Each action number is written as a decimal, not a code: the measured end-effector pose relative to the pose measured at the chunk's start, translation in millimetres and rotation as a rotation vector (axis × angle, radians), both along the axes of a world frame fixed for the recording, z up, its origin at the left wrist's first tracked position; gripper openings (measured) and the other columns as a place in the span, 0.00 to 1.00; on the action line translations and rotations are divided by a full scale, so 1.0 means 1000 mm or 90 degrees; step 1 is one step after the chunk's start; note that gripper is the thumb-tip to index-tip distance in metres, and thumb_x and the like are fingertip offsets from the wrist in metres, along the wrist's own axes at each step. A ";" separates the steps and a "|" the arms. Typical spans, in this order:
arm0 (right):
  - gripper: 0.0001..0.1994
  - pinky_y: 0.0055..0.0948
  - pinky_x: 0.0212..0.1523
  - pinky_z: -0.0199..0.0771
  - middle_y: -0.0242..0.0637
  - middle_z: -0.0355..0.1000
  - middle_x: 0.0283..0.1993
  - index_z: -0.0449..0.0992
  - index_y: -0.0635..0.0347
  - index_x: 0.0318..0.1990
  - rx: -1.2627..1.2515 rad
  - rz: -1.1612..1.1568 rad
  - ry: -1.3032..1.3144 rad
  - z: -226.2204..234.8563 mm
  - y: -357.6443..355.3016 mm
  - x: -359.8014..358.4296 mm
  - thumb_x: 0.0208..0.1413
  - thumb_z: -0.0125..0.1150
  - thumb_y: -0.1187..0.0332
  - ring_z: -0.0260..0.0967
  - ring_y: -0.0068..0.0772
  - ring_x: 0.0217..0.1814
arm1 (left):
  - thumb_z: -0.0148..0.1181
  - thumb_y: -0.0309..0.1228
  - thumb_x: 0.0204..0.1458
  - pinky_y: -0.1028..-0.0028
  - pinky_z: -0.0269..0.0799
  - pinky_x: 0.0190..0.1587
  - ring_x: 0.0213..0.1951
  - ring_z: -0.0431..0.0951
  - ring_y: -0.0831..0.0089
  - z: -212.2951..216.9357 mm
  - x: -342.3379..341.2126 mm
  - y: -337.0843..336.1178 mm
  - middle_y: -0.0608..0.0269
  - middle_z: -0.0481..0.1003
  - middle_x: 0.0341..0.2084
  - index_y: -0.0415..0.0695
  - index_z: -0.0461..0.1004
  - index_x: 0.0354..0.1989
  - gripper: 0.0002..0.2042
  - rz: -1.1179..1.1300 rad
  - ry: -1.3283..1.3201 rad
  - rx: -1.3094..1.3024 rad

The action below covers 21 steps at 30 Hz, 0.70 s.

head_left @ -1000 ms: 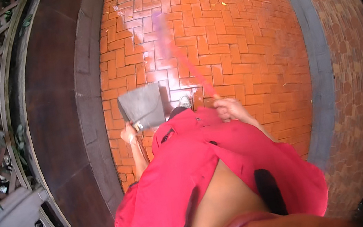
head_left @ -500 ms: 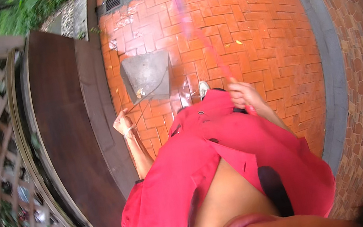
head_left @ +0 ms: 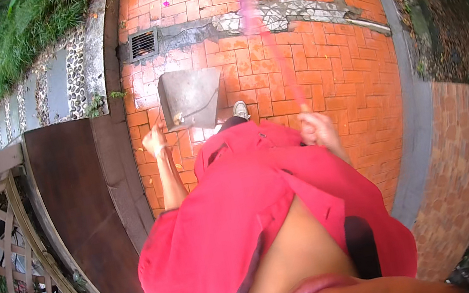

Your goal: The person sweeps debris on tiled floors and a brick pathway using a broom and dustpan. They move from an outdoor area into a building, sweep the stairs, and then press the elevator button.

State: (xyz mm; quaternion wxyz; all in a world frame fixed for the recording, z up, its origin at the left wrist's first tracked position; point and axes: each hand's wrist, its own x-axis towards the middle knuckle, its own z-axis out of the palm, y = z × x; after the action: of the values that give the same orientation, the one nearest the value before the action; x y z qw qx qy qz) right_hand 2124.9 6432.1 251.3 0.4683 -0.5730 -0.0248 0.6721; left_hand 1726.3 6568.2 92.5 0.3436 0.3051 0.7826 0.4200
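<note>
Someone is carrying cleaning gear over a brick path (head_left: 327,67).
The grey dustpan (head_left: 191,96) is hanging from the closed left hand (head_left: 154,142) above the bricks; the right hand (head_left: 318,130) is gripping a pink broom handle (head_left: 273,45).

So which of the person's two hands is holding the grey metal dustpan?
The left hand holds the grey dustpan by its wire handle; the right hand grips a thin pink stick instead.

A grey metal dustpan (head_left: 191,97) hung tilted from the left hand (head_left: 154,142) by its wire handle; a blurred pink broomstick (head_left: 273,45) rose slanting from the right hand (head_left: 317,127)
</note>
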 end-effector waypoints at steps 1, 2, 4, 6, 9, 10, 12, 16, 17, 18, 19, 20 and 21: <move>0.08 0.18 0.08 0.48 0.22 0.55 0.13 0.65 0.55 0.25 -0.039 -0.008 -0.059 0.002 0.025 0.027 0.52 0.54 0.66 0.51 0.15 0.10 | 0.53 0.27 0.43 0.79 0.45 0.11 0.08 0.53 0.85 -0.001 0.010 0.035 0.75 0.57 0.04 0.36 0.76 0.19 0.08 0.032 -0.094 -0.012; 0.09 0.18 0.08 0.48 0.22 0.55 0.13 0.64 0.53 0.24 -0.039 -0.016 -0.111 0.003 0.049 0.053 0.52 0.54 0.64 0.51 0.15 0.10 | 0.54 0.28 0.39 0.77 0.51 0.16 0.13 0.58 0.83 -0.004 0.019 0.071 0.73 0.61 0.07 0.38 0.75 0.14 0.09 0.051 -0.090 -0.024; 0.10 0.19 0.08 0.49 0.22 0.55 0.13 0.63 0.51 0.23 -0.057 -0.070 -0.183 -0.002 0.098 0.105 0.51 0.55 0.62 0.52 0.16 0.10 | 0.55 0.29 0.40 0.77 0.54 0.17 0.14 0.60 0.83 -0.014 0.033 0.143 0.71 0.64 0.08 0.37 0.74 0.13 0.09 0.017 -0.086 -0.006; 0.10 0.19 0.08 0.50 0.21 0.54 0.12 0.62 0.50 0.23 -0.187 -0.169 -0.239 -0.016 0.153 0.153 0.50 0.55 0.61 0.51 0.16 0.09 | 0.55 0.31 0.40 0.79 0.49 0.10 0.07 0.56 0.84 -0.029 0.048 0.213 0.73 0.58 0.04 0.40 0.76 0.18 0.09 0.050 -0.015 -0.019; 0.09 0.18 0.09 0.48 0.18 0.51 0.12 0.63 0.49 0.24 -0.131 -0.243 -0.197 -0.048 0.253 0.208 0.52 0.51 0.61 0.49 0.13 0.09 | 0.54 0.30 0.42 0.79 0.45 0.09 0.07 0.56 0.83 -0.051 0.073 0.301 0.72 0.58 0.05 0.38 0.75 0.19 0.08 0.127 -0.134 -0.067; 0.09 0.18 0.09 0.47 0.18 0.51 0.12 0.63 0.49 0.23 -0.178 -0.220 -0.161 -0.059 0.293 0.219 0.53 0.51 0.61 0.48 0.13 0.09 | 0.54 0.29 0.42 0.79 0.46 0.09 0.07 0.56 0.82 -0.055 0.084 0.329 0.71 0.59 0.05 0.36 0.74 0.20 0.08 0.152 -0.109 -0.059; 0.09 0.17 0.09 0.46 0.17 0.49 0.12 0.62 0.48 0.23 -0.115 -0.195 -0.136 -0.078 0.388 0.234 0.53 0.50 0.61 0.47 0.13 0.09 | 0.52 0.29 0.42 0.78 0.50 0.10 0.08 0.57 0.81 -0.060 0.105 0.392 0.70 0.61 0.07 0.34 0.74 0.19 0.10 0.177 -0.122 -0.085; 0.11 0.19 0.10 0.45 0.19 0.50 0.12 0.58 0.48 0.20 -0.109 0.015 0.164 -0.075 0.586 0.221 0.51 0.52 0.66 0.46 0.14 0.10 | 0.52 0.29 0.41 0.78 0.49 0.12 0.09 0.57 0.80 -0.044 0.142 0.535 0.69 0.61 0.06 0.34 0.76 0.21 0.10 0.220 -0.032 -0.131; 0.12 0.19 0.10 0.45 0.20 0.50 0.12 0.58 0.49 0.19 -0.069 0.049 0.203 -0.065 0.634 0.214 0.51 0.52 0.66 0.47 0.14 0.10 | 0.52 0.29 0.41 0.76 0.51 0.13 0.10 0.58 0.80 -0.035 0.151 0.569 0.69 0.60 0.06 0.34 0.76 0.21 0.10 0.181 -0.068 -0.085; 0.12 0.19 0.10 0.45 0.20 0.50 0.11 0.58 0.49 0.19 -0.026 0.074 0.247 -0.054 0.680 0.207 0.51 0.52 0.66 0.47 0.14 0.10 | 0.53 0.29 0.40 0.75 0.52 0.14 0.11 0.58 0.79 -0.024 0.161 0.601 0.69 0.61 0.06 0.34 0.76 0.19 0.10 0.215 -0.029 -0.082; 0.12 0.19 0.10 0.46 0.20 0.50 0.12 0.58 0.50 0.19 -0.058 0.165 0.256 -0.042 0.725 0.200 0.51 0.52 0.66 0.47 0.14 0.10 | 0.53 0.29 0.39 0.75 0.52 0.14 0.11 0.58 0.80 -0.014 0.172 0.631 0.69 0.60 0.06 0.35 0.76 0.19 0.10 0.222 0.010 -0.100; 0.12 0.19 0.10 0.46 0.21 0.51 0.12 0.59 0.51 0.20 -0.082 0.243 0.298 -0.033 0.768 0.193 0.51 0.52 0.66 0.47 0.15 0.10 | 0.53 0.29 0.37 0.75 0.52 0.14 0.11 0.58 0.80 -0.008 0.182 0.662 0.69 0.60 0.06 0.35 0.76 0.18 0.10 0.238 0.060 -0.134; 0.09 0.19 0.10 0.45 0.22 0.50 0.12 0.61 0.54 0.22 -0.035 0.269 0.246 -0.028 0.810 0.187 0.52 0.51 0.67 0.47 0.15 0.10 | 0.53 0.29 0.37 0.75 0.55 0.16 0.13 0.61 0.78 -0.006 0.191 0.693 0.67 0.64 0.07 0.34 0.76 0.17 0.10 0.184 0.037 -0.124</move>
State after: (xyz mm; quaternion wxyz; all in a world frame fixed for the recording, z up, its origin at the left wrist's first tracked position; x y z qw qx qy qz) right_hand 2312.2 7241.7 223.8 0.2982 -0.4288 -0.0356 0.8520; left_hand 1917.7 7261.6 86.2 0.2850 0.1669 0.8649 0.3779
